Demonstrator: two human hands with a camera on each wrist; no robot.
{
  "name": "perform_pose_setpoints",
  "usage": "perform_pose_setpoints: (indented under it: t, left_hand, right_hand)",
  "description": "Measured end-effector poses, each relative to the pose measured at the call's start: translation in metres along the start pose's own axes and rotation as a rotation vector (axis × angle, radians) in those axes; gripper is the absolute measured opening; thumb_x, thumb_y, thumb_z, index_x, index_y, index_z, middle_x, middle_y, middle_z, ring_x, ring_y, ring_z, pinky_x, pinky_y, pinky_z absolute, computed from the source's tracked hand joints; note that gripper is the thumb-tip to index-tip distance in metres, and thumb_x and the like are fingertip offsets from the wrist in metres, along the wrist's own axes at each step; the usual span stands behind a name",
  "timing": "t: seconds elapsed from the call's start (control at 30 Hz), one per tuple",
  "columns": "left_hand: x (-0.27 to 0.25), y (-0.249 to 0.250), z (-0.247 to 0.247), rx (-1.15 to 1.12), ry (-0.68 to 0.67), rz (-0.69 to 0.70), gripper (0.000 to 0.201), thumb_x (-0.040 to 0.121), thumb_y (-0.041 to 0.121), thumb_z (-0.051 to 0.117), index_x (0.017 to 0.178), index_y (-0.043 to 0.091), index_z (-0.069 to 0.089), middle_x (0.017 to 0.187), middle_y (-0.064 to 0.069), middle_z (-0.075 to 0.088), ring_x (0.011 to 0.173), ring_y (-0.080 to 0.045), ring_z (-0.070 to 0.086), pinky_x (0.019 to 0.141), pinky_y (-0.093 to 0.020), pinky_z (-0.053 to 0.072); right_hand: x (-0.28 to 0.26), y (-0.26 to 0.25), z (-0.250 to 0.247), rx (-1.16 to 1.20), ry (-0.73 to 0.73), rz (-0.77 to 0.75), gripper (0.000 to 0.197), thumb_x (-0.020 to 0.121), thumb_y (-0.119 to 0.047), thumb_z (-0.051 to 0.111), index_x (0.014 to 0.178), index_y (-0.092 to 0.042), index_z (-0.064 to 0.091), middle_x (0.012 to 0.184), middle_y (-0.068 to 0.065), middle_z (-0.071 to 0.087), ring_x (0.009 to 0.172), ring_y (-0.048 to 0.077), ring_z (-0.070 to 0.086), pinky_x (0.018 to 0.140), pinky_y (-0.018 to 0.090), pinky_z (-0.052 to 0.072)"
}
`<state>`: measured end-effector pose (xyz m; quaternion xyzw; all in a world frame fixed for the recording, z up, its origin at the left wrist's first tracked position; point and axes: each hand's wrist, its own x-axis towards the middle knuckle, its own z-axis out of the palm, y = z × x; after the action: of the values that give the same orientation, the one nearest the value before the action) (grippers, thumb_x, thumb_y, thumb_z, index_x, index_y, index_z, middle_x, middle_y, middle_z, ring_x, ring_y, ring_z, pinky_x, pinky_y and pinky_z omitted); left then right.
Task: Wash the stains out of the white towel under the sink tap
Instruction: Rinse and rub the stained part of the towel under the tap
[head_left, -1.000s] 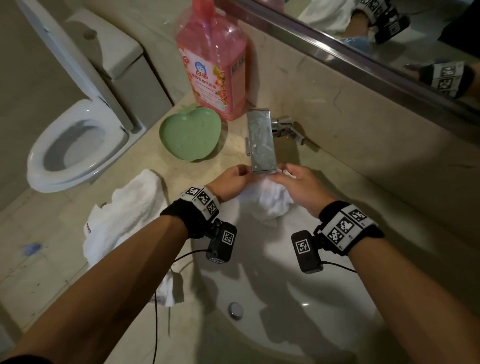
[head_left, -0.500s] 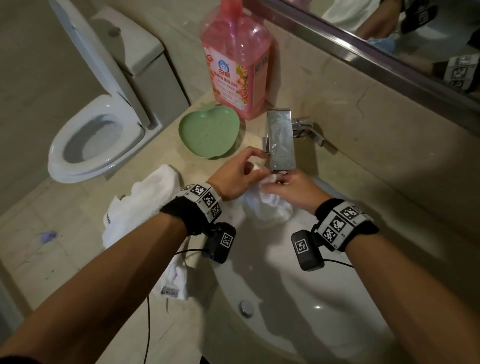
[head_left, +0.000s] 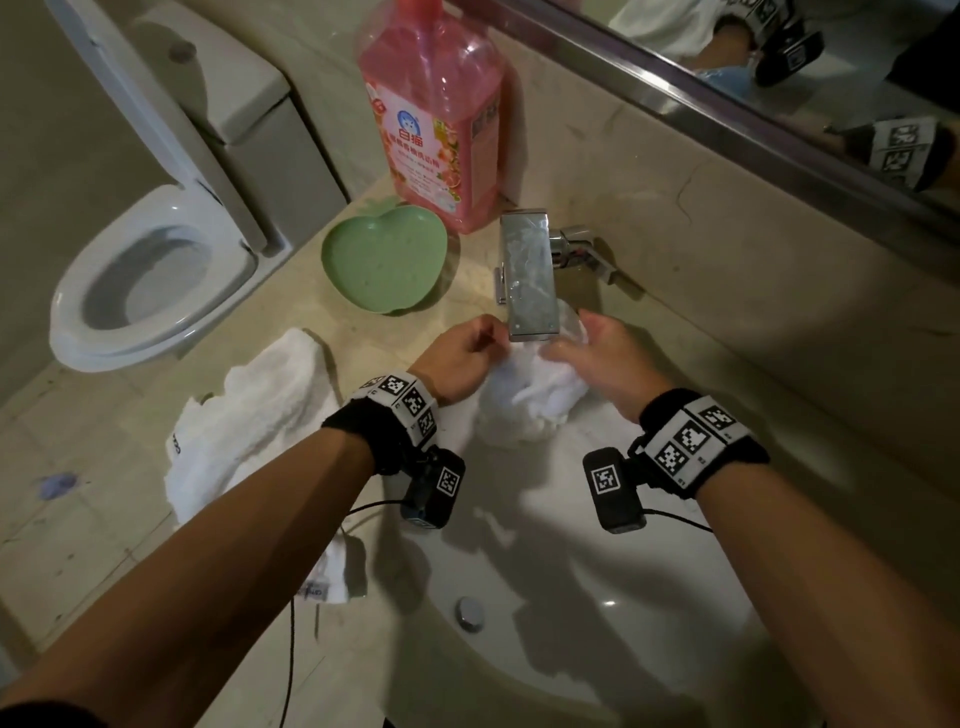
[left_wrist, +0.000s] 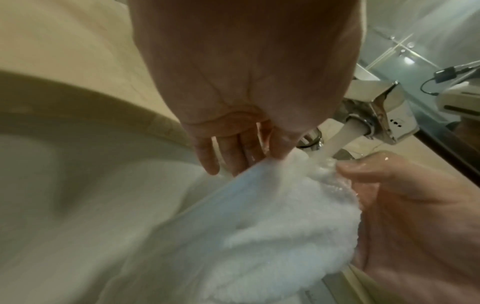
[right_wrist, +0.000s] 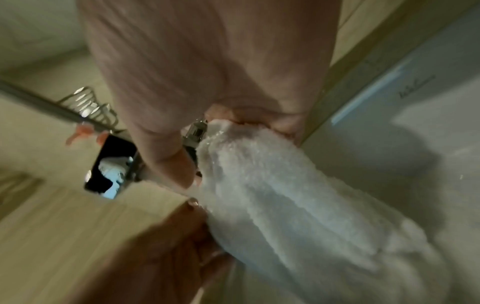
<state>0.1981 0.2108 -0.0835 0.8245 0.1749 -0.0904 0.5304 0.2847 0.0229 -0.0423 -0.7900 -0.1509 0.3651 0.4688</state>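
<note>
At the counter's left edge one end of the towel (head_left: 244, 415) lies dry, not yet washed; the rest trails over the sink (head_left: 649, 561) rim. The left hand (head_left: 460, 358) pinches the bunched part, the right hand (head_left: 605, 358) grips it opposite, both holding it under the running tap (head_left: 530, 280). Rinsing looks underway; no stains show, so how much remains is unclear.
</note>
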Motion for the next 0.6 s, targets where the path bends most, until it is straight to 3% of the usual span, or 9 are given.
perform_pose_setpoints:
  t: [0.07, 0.17, 0.27, 0.33, 0.4, 0.47, 0.5, 0.57, 0.6]
  left_hand:
    - [0.006, 0.006, 0.003, -0.011, -0.031, 0.038, 0.026, 0.102, 0.015, 0.046, 0.125, 0.011, 0.057, 0.124, -0.006, 0.064, 0.116, -0.021, 0.058, 0.102, -0.037, 0.045]
    - [0.008, 0.017, 0.008, -0.197, -0.092, 0.086, 0.03, 0.1, 0.012, 0.046, 0.127, 0.02, 0.056, 0.124, 0.006, 0.062, 0.114, -0.005, 0.058, 0.097, -0.019, 0.045]
    - [0.007, 0.018, 0.01, -0.354, -0.122, 0.018, 0.036, 0.093, 0.02, 0.054, 0.13, 0.02, 0.053, 0.126, 0.001, 0.06, 0.119, -0.014, 0.056, 0.104, -0.028, 0.045]
    - [0.005, 0.012, 0.008, -0.315, -0.165, -0.023, 0.039, 0.094, 0.017, 0.056, 0.133, 0.011, 0.053, 0.127, -0.004, 0.061, 0.117, -0.018, 0.058, 0.1, -0.025, 0.047]
    - [0.0, 0.003, 0.005, -0.106, -0.221, -0.026, 0.025, 0.097, 0.014, 0.053, 0.121, 0.013, 0.06, 0.124, -0.004, 0.062, 0.111, -0.018, 0.059, 0.093, -0.019, 0.047]
    - [-0.005, -0.007, 0.001, 0.126, -0.215, 0.022, 0.019, 0.101, 0.017, 0.047, 0.107, 0.015, 0.065, 0.132, -0.008, 0.058, 0.112, -0.016, 0.055, 0.091, -0.016, 0.037]
    - [-0.007, -0.011, -0.002, 0.148, -0.194, 0.031, 0.024, 0.102, 0.018, 0.044, 0.112, 0.013, 0.065, 0.134, -0.008, 0.056, 0.113, -0.012, 0.053, 0.093, -0.016, 0.035]
    - [-0.01, -0.01, -0.009, 0.076, -0.118, 0.02, 0.028, 0.104, 0.02, 0.039, 0.116, 0.011, 0.062, 0.118, -0.006, 0.062, 0.104, -0.013, 0.055, 0.098, -0.029, 0.042]
    - [-0.011, -0.008, -0.012, 0.043, -0.066, 0.043, 0.026, 0.105, 0.023, 0.039, 0.101, 0.013, 0.063, 0.098, -0.002, 0.063, 0.089, -0.014, 0.054, 0.088, -0.035, 0.046]
  right_hand:
    - [0.0, 0.004, 0.002, -0.21, -0.019, 0.035, 0.048, 0.087, -0.038, 0.076, 0.126, -0.016, 0.059, 0.113, -0.004, 0.067, 0.088, 0.006, 0.068, 0.06, 0.013, 0.047]
    - [0.004, 0.014, 0.005, -0.286, 0.022, 0.054, 0.031, 0.084, -0.049, 0.075, 0.099, -0.023, 0.068, 0.092, -0.007, 0.07, 0.082, 0.012, 0.066, 0.057, 0.019, 0.044]
    - [0.007, 0.017, 0.007, -0.119, 0.006, 0.069, 0.026, 0.088, -0.048, 0.07, 0.1, -0.026, 0.073, 0.093, -0.007, 0.075, 0.09, 0.013, 0.071, 0.076, 0.031, 0.055]
    - [0.004, 0.012, 0.005, -0.023, 0.014, 0.041, 0.018, 0.093, -0.044, 0.066, 0.102, -0.029, 0.072, 0.093, -0.01, 0.076, 0.091, 0.006, 0.07, 0.075, 0.026, 0.053]
    - [0.001, 0.008, 0.001, 0.091, 0.036, 0.003, 0.012, 0.097, -0.037, 0.063, 0.103, -0.03, 0.072, 0.088, -0.013, 0.076, 0.077, -0.001, 0.07, 0.067, 0.016, 0.052]
    - [-0.001, 0.005, -0.003, 0.154, 0.055, -0.005, 0.017, 0.099, -0.036, 0.06, 0.109, -0.029, 0.072, 0.088, -0.012, 0.076, 0.069, -0.007, 0.067, 0.055, 0.006, 0.047]
    - [-0.002, 0.004, -0.004, 0.159, 0.066, -0.005, 0.02, 0.1, -0.038, 0.059, 0.112, -0.028, 0.071, 0.092, -0.01, 0.076, 0.068, -0.009, 0.066, 0.051, 0.005, 0.045]
    - [0.001, 0.005, -0.003, 0.129, 0.054, 0.001, 0.023, 0.1, -0.04, 0.058, 0.117, -0.029, 0.068, 0.1, -0.008, 0.072, 0.066, -0.013, 0.064, 0.05, 0.007, 0.046]
    - [0.004, 0.005, -0.001, 0.1, 0.022, 0.01, 0.025, 0.097, -0.043, 0.061, 0.118, -0.031, 0.066, 0.102, -0.01, 0.071, 0.068, -0.013, 0.064, 0.052, 0.012, 0.048]
